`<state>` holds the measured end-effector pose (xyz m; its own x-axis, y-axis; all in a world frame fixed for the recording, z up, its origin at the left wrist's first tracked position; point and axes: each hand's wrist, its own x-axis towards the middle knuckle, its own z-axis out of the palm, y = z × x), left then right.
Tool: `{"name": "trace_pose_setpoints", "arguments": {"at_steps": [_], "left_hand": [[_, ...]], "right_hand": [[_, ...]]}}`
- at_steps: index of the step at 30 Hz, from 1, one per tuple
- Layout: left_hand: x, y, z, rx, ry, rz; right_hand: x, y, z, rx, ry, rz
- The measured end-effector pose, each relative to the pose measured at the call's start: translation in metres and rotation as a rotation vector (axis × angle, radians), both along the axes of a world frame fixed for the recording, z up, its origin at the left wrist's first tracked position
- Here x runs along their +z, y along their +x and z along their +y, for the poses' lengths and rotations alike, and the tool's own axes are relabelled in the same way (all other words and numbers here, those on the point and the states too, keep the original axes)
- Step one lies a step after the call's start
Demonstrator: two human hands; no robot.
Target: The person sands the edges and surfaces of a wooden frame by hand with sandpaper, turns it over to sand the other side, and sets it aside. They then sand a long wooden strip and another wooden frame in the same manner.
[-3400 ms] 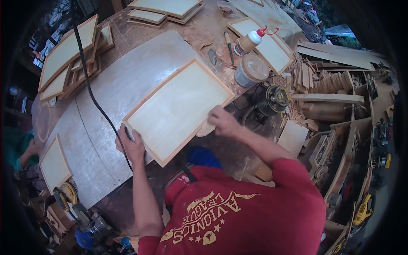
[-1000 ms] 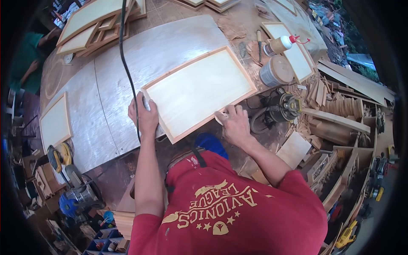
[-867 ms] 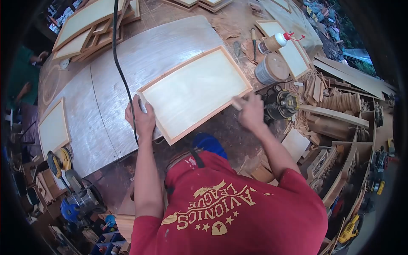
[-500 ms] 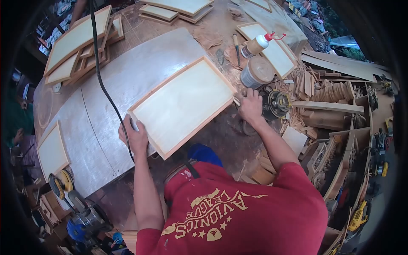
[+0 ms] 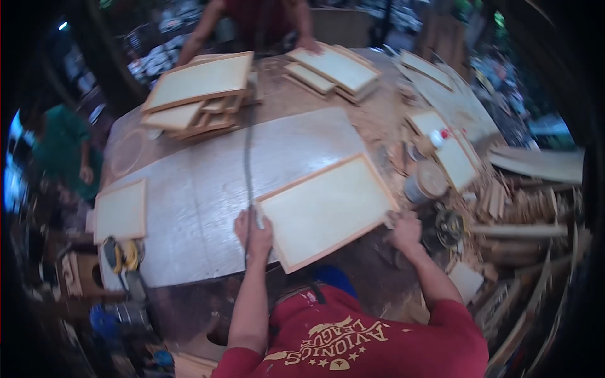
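A shallow wooden tray-like panel with a pale face and raised light-brown edges lies tilted at the near edge of the table. My left hand grips its left corner, and a black cable passes in front of that hand. At the panel's right corner my right hand is closed on the frame's edge. Motion blur softens both hands. Just right of my right hand stands a dark power tool, with a tub above it.
Stacked framed panels stand at the back left, more at the back middle. A person touches them from behind the table. Another person in green is at left. A sander lies near a small panel.
The view has swung up and left, so the scene sits lower and further right. More of the person behind the table shows. Both hands remain on the panel.
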<state>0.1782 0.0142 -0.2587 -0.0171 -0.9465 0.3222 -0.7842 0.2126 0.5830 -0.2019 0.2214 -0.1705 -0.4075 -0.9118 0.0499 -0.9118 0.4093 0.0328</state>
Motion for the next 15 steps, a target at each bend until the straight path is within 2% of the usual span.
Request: {"name": "trace_pose_setpoints", "arguments": {"at_steps": [3,5,6,7,10,15], "left_hand": [[-0.001,-0.001,0.001,0.017,-0.073,0.011],[0.004,-0.001,0.002,-0.012,-0.063,0.008],[0.012,-0.002,0.004,-0.010,-0.041,0.020],[0.020,-0.003,0.007,-0.008,-0.017,0.032],[0.028,-0.001,0.007,-0.008,0.012,0.041],[0.023,-0.004,0.007,-0.020,0.003,0.001]], "right_hand": [[-0.026,-0.021,-0.004,-0.056,-0.025,0.072],[-0.005,0.033,-0.002,0.062,0.046,-0.051],[-0.031,0.051,0.000,0.129,0.026,-0.063],[-0.008,0.097,-0.003,0.226,0.031,-0.090],[0.016,0.191,-0.019,0.337,0.213,-0.340],[0.030,0.233,-0.027,0.484,0.302,-0.476]]}}
